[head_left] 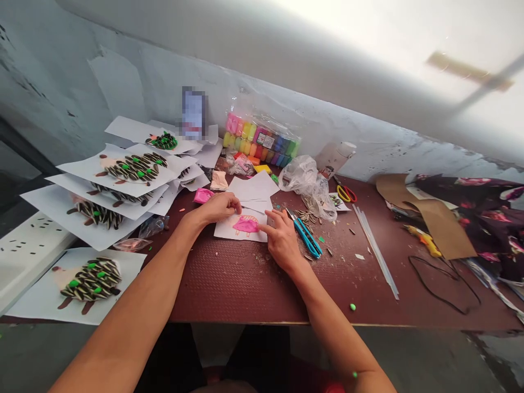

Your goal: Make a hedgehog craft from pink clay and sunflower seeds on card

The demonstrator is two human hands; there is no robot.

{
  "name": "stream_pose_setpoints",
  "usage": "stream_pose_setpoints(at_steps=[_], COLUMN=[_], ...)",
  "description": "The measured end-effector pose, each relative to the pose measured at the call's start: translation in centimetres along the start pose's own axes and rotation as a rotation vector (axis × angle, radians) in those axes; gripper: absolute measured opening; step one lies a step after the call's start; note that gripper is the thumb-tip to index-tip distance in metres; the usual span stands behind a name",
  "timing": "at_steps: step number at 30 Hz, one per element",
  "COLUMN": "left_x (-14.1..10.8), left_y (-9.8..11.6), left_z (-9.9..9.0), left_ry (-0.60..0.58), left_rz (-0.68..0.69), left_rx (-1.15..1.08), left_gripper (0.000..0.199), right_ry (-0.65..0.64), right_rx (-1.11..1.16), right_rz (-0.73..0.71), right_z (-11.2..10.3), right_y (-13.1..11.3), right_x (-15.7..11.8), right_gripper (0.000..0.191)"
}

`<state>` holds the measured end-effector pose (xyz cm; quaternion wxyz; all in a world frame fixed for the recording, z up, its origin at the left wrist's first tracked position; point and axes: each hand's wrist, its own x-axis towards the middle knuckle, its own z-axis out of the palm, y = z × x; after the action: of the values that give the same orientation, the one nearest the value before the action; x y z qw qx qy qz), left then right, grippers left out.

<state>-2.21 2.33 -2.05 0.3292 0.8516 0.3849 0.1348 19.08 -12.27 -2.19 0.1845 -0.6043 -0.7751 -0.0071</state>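
Observation:
A white paper lies flat on the table between my hands. It carries a flat pink clay shape with an orange outline and small legs. My left hand is closed at the paper's upper left edge; whatever its fingertips may grip is too small to make out. On the other side, my right hand has its fingers apart, and a fingertip touches the right end of the pink clay. More white sheets lie just beyond. A lump of pink clay sits beside my left hand.
Teal-handled scissors and sunflower seeds lie right of my hand. Stacked hedgehog pictures crowd the left. A clay pack leans at the wall. Glue sticks and a yellow glue gun lie rightward.

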Motion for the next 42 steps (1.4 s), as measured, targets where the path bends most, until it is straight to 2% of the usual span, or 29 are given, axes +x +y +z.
stream_pose_setpoints(at_steps=[6,9,12,14,20,26,30,38,42], left_x=[-0.1,-0.1,0.0,0.0,0.2,0.3,0.3,-0.3,-1.1], left_y=[0.1,0.1,0.0,-0.1,-0.2,-0.5,-0.4,0.0,1.1], left_z=[0.0,0.0,0.0,0.0,0.2,0.4,0.4,-0.5,-1.0], left_ry=[-0.001,0.002,0.004,0.004,0.010,0.032,0.032,-0.049,-0.038], left_rz=[0.002,-0.008,-0.003,0.000,0.011,0.030,0.039,0.034,0.057], left_rx=[-0.012,-0.011,0.001,0.005,0.011,0.015,0.005,0.010,0.060], left_gripper=[0.035,0.036,0.036,0.036,0.036,0.034,0.033,0.031,0.044], right_ry=[-0.098,-0.059,0.015,0.018,-0.108,-0.240,-0.318,-0.309,-0.288], right_rx=[-0.100,-0.051,0.006,-0.006,-0.121,-0.184,-0.240,-0.232,-0.187], right_rz=[-0.070,-0.056,-0.008,0.005,0.001,0.004,-0.057,-0.041,-0.031], right_z=[-0.3,-0.1,0.1,0.1,-0.3,-1.6,-2.4,-1.5,-1.2], right_y=[-0.9,-0.7,-0.6,-0.7,-1.6,-2.3,-2.7,-2.3,-2.1], right_x=[-0.2,-0.2,-0.1,0.0,0.4,2.3,3.7,3.2,3.1], right_gripper=[0.039,0.038,0.043,0.047,0.054,0.039,0.037,0.039,0.038])
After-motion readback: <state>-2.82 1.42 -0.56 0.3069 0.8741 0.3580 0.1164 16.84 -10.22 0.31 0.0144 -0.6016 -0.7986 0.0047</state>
